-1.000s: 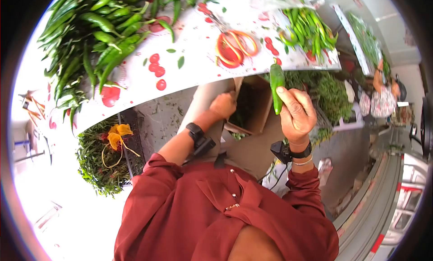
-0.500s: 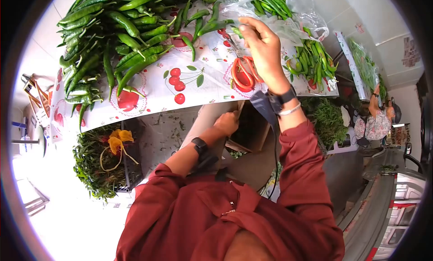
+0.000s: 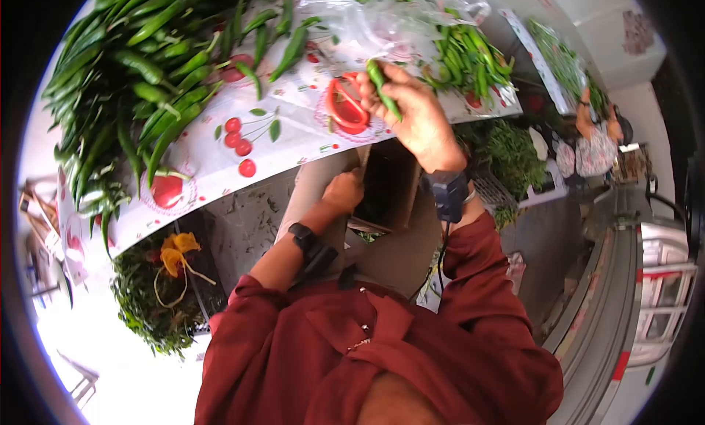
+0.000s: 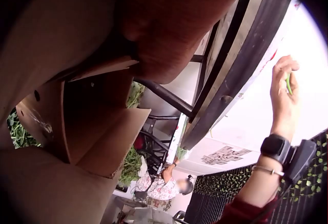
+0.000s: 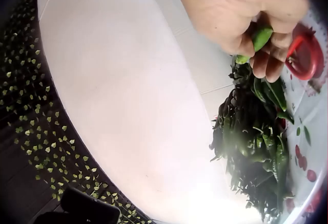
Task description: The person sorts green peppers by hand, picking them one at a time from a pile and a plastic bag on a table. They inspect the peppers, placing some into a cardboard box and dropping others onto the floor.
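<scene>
My right hand [image 3: 418,120] grips a green chilli pepper [image 3: 382,89] over the front of the table. In the right wrist view the chilli [image 5: 262,38] lies between the thumb and curled fingers. Below that hand are red-handled scissors [image 3: 334,115], their blades hidden behind it. My left hand [image 3: 344,192] rests low on my leg beside an open cardboard box [image 3: 402,197], holding nothing visible. A large pile of chillies [image 3: 139,65] covers the table's left side, with one loose chilli [image 3: 292,52] lying between the pile and the scissors.
A smaller chilli pile [image 3: 474,62] and clear plastic bags [image 3: 389,21] lie at the table's right and back. The cherry-patterned cloth [image 3: 286,142] covers the table. Crates of greens [image 3: 150,300] stand at both sides below. Another person [image 3: 595,150] is at far right.
My right hand reached from the table's front over the scissors, then drew back towards me, now holding a chilli. One chilli now lies left of the scissors. The left hand stayed put.
</scene>
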Motion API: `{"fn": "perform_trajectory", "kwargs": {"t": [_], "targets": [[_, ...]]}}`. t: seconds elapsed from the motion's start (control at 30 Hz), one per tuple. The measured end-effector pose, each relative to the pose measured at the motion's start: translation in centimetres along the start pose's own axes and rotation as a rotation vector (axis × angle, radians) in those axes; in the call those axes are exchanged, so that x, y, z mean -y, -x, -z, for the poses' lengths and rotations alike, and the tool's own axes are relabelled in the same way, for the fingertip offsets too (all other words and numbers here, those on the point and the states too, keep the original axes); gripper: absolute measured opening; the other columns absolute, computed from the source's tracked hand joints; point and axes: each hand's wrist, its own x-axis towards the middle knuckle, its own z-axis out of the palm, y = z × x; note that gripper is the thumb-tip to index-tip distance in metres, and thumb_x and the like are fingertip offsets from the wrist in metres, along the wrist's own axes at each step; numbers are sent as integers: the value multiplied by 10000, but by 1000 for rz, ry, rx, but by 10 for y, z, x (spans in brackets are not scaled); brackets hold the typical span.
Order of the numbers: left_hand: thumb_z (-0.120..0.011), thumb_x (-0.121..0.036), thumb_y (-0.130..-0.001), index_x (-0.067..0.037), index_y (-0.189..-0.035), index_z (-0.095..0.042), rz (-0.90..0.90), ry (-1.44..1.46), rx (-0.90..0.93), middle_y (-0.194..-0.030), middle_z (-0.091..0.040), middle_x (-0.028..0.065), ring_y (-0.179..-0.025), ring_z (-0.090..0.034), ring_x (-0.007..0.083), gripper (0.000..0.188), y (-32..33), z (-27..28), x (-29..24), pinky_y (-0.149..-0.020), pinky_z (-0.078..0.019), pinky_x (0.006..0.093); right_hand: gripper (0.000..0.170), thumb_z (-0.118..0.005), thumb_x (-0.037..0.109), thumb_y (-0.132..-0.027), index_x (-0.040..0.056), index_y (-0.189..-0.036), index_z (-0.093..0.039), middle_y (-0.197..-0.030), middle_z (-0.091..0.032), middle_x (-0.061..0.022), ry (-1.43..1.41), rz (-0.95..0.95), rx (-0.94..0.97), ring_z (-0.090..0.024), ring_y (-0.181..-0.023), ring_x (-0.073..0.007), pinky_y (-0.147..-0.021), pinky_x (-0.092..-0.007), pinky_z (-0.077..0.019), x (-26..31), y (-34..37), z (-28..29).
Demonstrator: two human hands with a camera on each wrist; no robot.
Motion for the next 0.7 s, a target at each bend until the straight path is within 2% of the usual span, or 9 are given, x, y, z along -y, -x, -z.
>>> {"fn": "perform_trajectory", "kwargs": {"t": [0.1,0.17,0.23,0.27,0.33,0.43,0.53,0.67,0.7], "targets": [[-474,-113,-738,9,-902,-495,-50,26,-49,-750,-567,259,-742,-549,421,206,0,-3,8,-709,-439,489,363,-404,16,-776,-23,-1133,-463,-976,-568,-101,64,-50,-47,-554,-819,-166,-733,-284,-444,-4,40,11],[-472,-109,-737,10,-899,-493,-48,34,-29,-751,-564,263,-745,-546,423,202,0,2,6,-707,-437,493,344,-418,11,-794,-38,-1132,-460,-1006,-556,-105,189,-52,-121,-539,-898,-170,-849,-301,-418,-7,67,20],[-470,-106,-737,11,-895,-492,-28,36,-14,-751,-561,267,-749,-543,425,197,-1,4,4,-705,-434,497,328,-457,50,-807,-32,-1124,-473,-1110,-519,-107,460,59,-75,-494,-1015,-162,-882,-306,-393,-16,86,37],[-471,-107,-736,12,-898,-488,-25,31,-14,-754,-560,269,-751,-543,425,202,-1,4,3,-704,-434,497,328,-457,50,-807,-32,-1124,-473,-1110,-519,-107,462,61,-83,-494,-1015,-162,-882,-306,-393,-14,92,44],[-471,-108,-735,14,-901,-484,-21,26,-8,-757,-560,272,-753,-542,426,206,-1,2,3,-704,-433,497,297,-480,58,-815,-22,-1101,-501,-1116,-522,-104,740,153,-174,-477,-1044,-158,-900,-290,-376,-6,106,56],[-469,-110,-734,14,-923,-477,-26,-24,17,-766,-560,275,-758,-540,427,226,-2,-1,1,-710,-431,494,215,-517,101,-828,2,-1015,-553,-938,-583,-55,546,153,-392,-551,-844,-119,-723,-244,-452,14,110,82],[-468,-114,-723,13,-964,-503,-8,-3,27,-787,-545,287,-791,-523,436,275,-4,-3,-1,-719,-422,483,197,-523,148,-835,9,-968,-565,-818,-592,-39,678,218,-543,-544,-675,-82,-557,-203,-450,32,99,107],[-459,-122,-733,20,-948,-484,-3,-29,38,-802,-550,285,-798,-527,433,258,-4,-1,-3,-734,-420,487,261,-571,203,-810,-10,-960,-559,-801,-594,-41,886,196,-649,-543,-640,-81,-557,-211,-449,50,62,129],[-457,-124,-742,23,-952,-471,14,-52,61,-819,-557,281,-807,-532,427,257,-3,1,-5,-751,-421,486,316,-590,249,-790,-18,-957,-560,-809,-599,-71,1077,271,-655,-562,-676,-127,-592,-254,-459,50,49,141]]}}
